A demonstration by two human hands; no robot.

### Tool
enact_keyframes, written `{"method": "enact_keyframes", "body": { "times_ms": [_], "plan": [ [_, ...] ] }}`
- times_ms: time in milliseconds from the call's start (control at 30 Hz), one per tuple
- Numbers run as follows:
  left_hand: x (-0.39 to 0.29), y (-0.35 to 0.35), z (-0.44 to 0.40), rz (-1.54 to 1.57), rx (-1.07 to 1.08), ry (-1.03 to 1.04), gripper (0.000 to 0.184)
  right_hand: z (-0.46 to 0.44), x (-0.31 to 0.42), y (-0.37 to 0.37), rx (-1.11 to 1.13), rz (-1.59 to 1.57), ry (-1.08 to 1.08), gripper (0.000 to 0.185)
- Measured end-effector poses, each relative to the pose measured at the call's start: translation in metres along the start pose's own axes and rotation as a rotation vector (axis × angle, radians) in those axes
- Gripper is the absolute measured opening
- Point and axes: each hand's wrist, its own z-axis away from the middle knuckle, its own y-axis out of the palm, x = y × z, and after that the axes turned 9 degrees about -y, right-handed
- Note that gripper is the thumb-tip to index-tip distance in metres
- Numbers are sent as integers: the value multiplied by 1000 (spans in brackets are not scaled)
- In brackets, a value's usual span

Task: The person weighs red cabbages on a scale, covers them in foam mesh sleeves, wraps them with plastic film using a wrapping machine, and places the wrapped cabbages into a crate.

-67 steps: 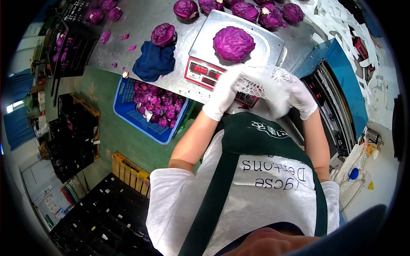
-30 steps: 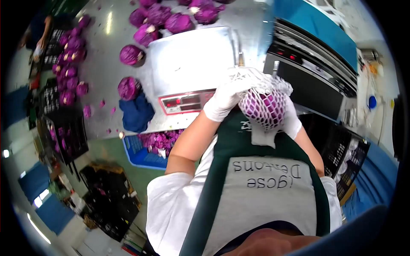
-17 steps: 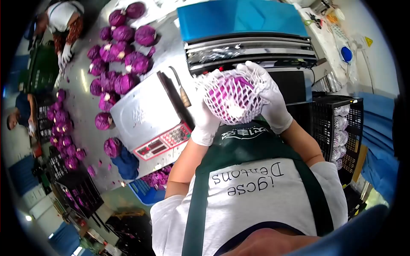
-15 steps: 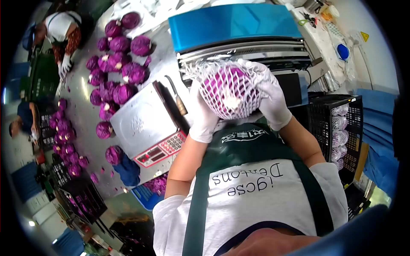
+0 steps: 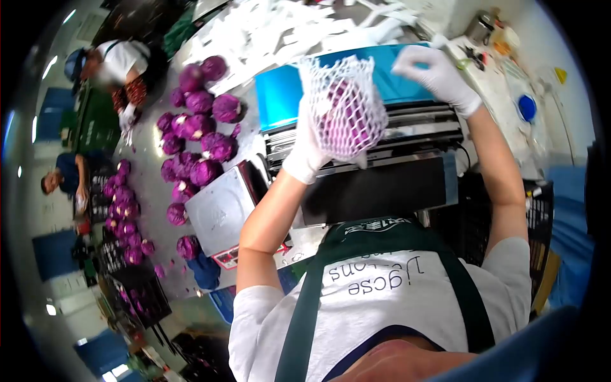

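My left hand (image 5: pixel 309 146) grips the side of a white foam net (image 5: pixel 340 70) holding a purple cabbage (image 5: pixel 344 127). The net's loose end sticks up past the cabbage, toward the blue lid. Away from the net, my right hand (image 5: pixel 436 75) hangs over the right end of the blue lid (image 5: pixel 280 99), its fingers curled into a pinch with nothing visible between them. Both hands wear white gloves. Below the netted cabbage lies the black plate (image 5: pixel 375 191) of the wrapping machine.
A scale (image 5: pixel 219 210) stands left, beside loose cabbages (image 5: pixel 218 146) and a dark blue cloth (image 5: pixel 205 270). White foam strips (image 5: pixel 267 32) cover the table's far part. Two people (image 5: pixel 124 63) work at the left. A black crate (image 5: pixel 541 216) stands right, a blue crate (image 5: pixel 223 302) below.
My right hand has let go of the netted cabbage and moved up and right. My left hand still holds it, now higher over the machine. The view has shifted, with more foam strips showing.
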Motion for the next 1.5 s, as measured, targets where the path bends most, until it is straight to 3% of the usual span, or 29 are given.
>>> {"method": "enact_keyframes", "body": {
  "times_ms": [67, 133, 200, 233, 267, 333, 400, 433, 467, 533, 567, 667, 733, 767, 800, 933, 1067, 1100, 1200, 1267, 1333, 1367, 1400, 1433, 1467, 1500],
  "plan": [
    [-11, -21, -18, 2, 14, 52, 52, -1, -14, 17, -175, -134, 90, 32],
    [-19, -7, -20, 39, 56, 117, 56, 4, 5, 43, -137, -607, 189, 67],
    [-32, -18, -40, -271, 18, 254, 57, -5, 2, 75, -189, -631, 163, 74],
    [-32, -23, -52, -430, -206, 398, 57, -10, -4, 83, -191, -574, 264, 69],
    [-35, -38, -63, -686, -301, 523, 58, -15, -18, 89, -180, -624, 328, 66],
    [-43, -99, -89, -1076, -717, 596, 57, -14, -35, 106, -191, -544, 334, 62],
    [-44, -102, -72, -1232, -743, 646, 55, -9, -45, 119, -268, -552, 306, 62],
    [-48, -104, -60, -1536, -810, 742, 50, -7, -45, 117, -274, -507, 312, 61],
    [-55, -104, -51, -1505, -725, 652, 43, -3, -47, 113, -282, -462, 319, 61],
    [-58, -99, -16, -1884, -760, 872, 41, 5, -40, 98, -329, -285, 243, 57],
    [-68, -92, 3, -2049, -610, 930, 36, 10, -19, 81, -281, -96, 184, 46],
    [-91, -74, 53, -2647, -17, 655, 29, 26, 0, 53, -20, 319, -341, 30],
    [-96, -90, 59, -2841, 295, 541, 43, 29, 7, 53, 265, 422, -416, 29],
    [-97, -99, 57, -2897, 342, 433, 46, 31, 8, 52, 409, 476, -451, 29],
    [-97, -106, 53, -2949, 389, 324, 49, 36, -6, 61, 380, 471, -519, 22],
    [-97, -111, 44, -2880, 374, 318, 44, 36, -34, 72, 384, 456, -440, 12],
    [-89, -121, 55, -2729, 166, 381, 21, 41, -31, 76, 358, 392, -320, 6],
    [-89, -124, 58, -2561, 77, 387, 17, 41, -27, 76, 366, 348, -205, 5],
    [-80, -82, 95, -2176, -111, 115, 15, 45, 5, 53, 523, 14, -58, 6],
    [-76, -44, 122, -2068, -134, 4, 15, 41, 53, 22, 689, -235, 349, 9],
    [-84, 0, 135, -1639, -178, -154, 17, 33, 77, -8, 619, -487, 285, 11],
    [-91, 17, 132, -1501, 41, 109, 20, 25, 81, -22, 422, -622, 218, 9],
    [-99, 32, 125, -1551, -81, 408, 19, 19, 81, -29, 222, -755, 155, 8],
    [-106, 58, 119, -1336, -213, 375, 17, 7, 70, -29, -66, -709, 106, 12],
    [-117, 50, 94, -1539, -236, 687, 17, -11, 53, -27, -353, -651, 52, 20],
    [-137, 29, 65, -1886, -292, 803, 25, -35, 33, -26, -225, -274, -62, 30]
  ]
}}
